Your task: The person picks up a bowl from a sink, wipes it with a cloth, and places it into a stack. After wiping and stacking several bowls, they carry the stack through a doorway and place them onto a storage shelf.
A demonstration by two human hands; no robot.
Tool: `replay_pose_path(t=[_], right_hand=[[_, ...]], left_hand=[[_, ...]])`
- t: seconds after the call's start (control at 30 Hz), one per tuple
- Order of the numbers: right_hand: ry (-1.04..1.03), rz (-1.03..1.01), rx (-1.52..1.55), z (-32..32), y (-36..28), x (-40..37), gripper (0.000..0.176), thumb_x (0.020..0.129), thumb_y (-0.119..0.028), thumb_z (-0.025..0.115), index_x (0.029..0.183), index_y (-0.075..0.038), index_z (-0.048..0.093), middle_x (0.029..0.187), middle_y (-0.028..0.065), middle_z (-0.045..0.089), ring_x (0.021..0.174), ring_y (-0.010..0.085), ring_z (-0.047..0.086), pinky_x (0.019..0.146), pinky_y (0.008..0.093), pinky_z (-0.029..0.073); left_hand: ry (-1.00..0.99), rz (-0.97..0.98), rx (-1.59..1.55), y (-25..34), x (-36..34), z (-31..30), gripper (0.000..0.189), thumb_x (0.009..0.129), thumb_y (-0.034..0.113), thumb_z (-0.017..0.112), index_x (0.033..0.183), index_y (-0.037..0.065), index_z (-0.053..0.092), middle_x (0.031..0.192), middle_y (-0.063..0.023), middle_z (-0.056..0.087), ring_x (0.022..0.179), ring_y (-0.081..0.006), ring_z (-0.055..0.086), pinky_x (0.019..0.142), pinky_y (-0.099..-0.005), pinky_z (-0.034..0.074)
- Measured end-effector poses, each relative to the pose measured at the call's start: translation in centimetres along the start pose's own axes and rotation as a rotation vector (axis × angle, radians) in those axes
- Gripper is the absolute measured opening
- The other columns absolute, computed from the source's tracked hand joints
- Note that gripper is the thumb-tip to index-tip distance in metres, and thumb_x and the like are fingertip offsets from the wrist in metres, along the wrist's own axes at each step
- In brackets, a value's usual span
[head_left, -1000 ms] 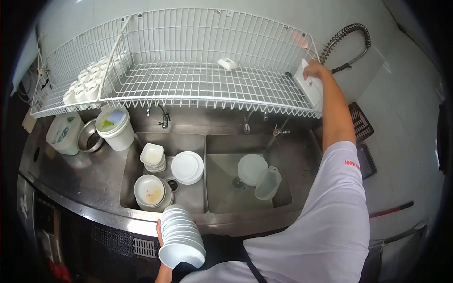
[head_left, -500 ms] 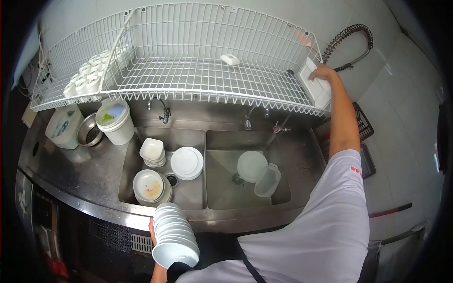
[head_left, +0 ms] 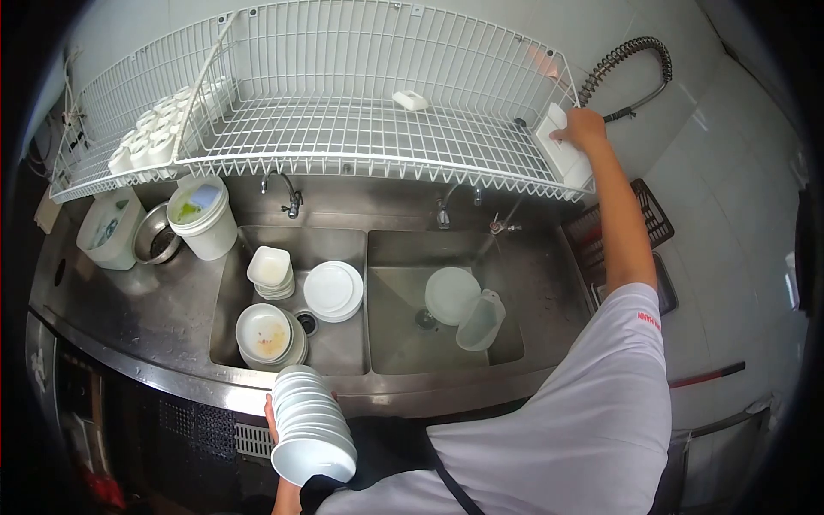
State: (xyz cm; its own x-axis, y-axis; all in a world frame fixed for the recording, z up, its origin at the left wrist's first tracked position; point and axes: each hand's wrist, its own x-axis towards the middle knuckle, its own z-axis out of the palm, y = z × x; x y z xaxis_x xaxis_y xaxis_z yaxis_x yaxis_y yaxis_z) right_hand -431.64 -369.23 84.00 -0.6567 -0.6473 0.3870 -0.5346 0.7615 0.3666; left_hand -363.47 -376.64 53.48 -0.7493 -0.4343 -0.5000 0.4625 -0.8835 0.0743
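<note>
My left hand (head_left: 271, 418), low in the view, is wrapped around a tilted stack of white bowls (head_left: 313, 425) held against my body. Most of its fingers are hidden behind the bowls. Up at the right end of the white wire dish rack (head_left: 343, 160), my right hand (head_left: 584, 130) grips the upper edge of white rectangular dishes (head_left: 562, 154) that lean against the rack's end. Its thumb lies on the near face; the other fingers are largely out of sight.
Dirty bowls (head_left: 263, 332), square dishes (head_left: 270, 268) and round plates (head_left: 333, 290) stand in the left sink basin. The right basin holds water, a plate (head_left: 452, 295) and a translucent container (head_left: 481, 321). Left are a white bucket (head_left: 203, 232) and white cups (head_left: 150, 142) in the rack.
The view has shifted slightly. My right hand's fingers, laid over the rectangular dishes before, are now curled more around their upper edge. My left hand still holds the stack of bowls.
</note>
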Motion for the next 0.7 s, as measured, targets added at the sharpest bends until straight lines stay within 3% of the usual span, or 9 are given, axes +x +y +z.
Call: replay_pose_path(t=[0.17, 0.37, 0.47, 0.57, 0.7], right_hand=[[0.25, -0.131, -0.085, 0.8, 1.7, -1.7, 0.05, 0.077, -0.049, 0.08, 0.094, -0.002, 0.075, 0.109, 0.0188, 0.069, 0.104, 0.0302, 0.066, 0.087, 0.0434, 0.054], [0.128, 0.124, 0.301, -0.6, 2.2, -3.3, 0.047, 0.08, -0.051, 0.076, 0.091, -0.005, 0.076, 0.108, 0.0182, 0.07, 0.101, 0.0333, 0.068, 0.083, 0.0442, 0.054], [-0.011, 0.194, 0.232, -1.7, 1.8, -4.0, 0.051, 0.076, -0.053, 0.079, 0.093, -0.005, 0.075, 0.107, 0.0176, 0.072, 0.099, 0.0338, 0.069, 0.083, 0.0443, 0.054], [0.044, 0.198, 0.113, 0.3, 1.9, -3.4, 0.056, 0.071, -0.053, 0.082, 0.098, -0.005, 0.075, 0.106, 0.0165, 0.073, 0.098, 0.0336, 0.07, 0.084, 0.0445, 0.055], [-0.071, 0.276, 0.154, -0.4, 0.3, -3.0, 0.059, 0.069, -0.049, 0.083, 0.104, -0.003, 0.075, 0.106, 0.0173, 0.074, 0.099, 0.0332, 0.071, 0.085, 0.0436, 0.056]], left_hand=[[-0.007, -0.015, 0.01, 0.1, -0.1, -0.1, 0.078, 0.09, 0.074, 0.047, 0.132, 0.01, 0.06, 0.119, -0.0228, 0.064, 0.111, -0.0429, 0.062, 0.089, -0.0571, 0.056], [-0.008, -0.03, 0.012, 0.4, -0.1, -0.1, 0.078, 0.09, 0.074, 0.047, 0.132, 0.009, 0.059, 0.119, -0.023, 0.064, 0.111, -0.043, 0.062, 0.089, -0.0572, 0.055], [-0.004, -0.032, 0.013, 0.5, 0.0, -0.2, 0.078, 0.09, 0.074, 0.047, 0.133, 0.009, 0.059, 0.119, -0.0231, 0.064, 0.111, -0.043, 0.062, 0.089, -0.0572, 0.055], [-0.008, -0.038, 0.006, 0.6, -0.1, -0.3, 0.078, 0.09, 0.074, 0.047, 0.133, 0.009, 0.059, 0.12, -0.0232, 0.064, 0.112, -0.043, 0.062, 0.089, -0.0573, 0.055], [-0.015, -0.042, 0.013, 0.8, -0.1, -0.3, 0.079, 0.09, 0.074, 0.047, 0.133, 0.009, 0.059, 0.12, -0.0234, 0.064, 0.112, -0.0431, 0.062, 0.09, -0.0573, 0.055]])
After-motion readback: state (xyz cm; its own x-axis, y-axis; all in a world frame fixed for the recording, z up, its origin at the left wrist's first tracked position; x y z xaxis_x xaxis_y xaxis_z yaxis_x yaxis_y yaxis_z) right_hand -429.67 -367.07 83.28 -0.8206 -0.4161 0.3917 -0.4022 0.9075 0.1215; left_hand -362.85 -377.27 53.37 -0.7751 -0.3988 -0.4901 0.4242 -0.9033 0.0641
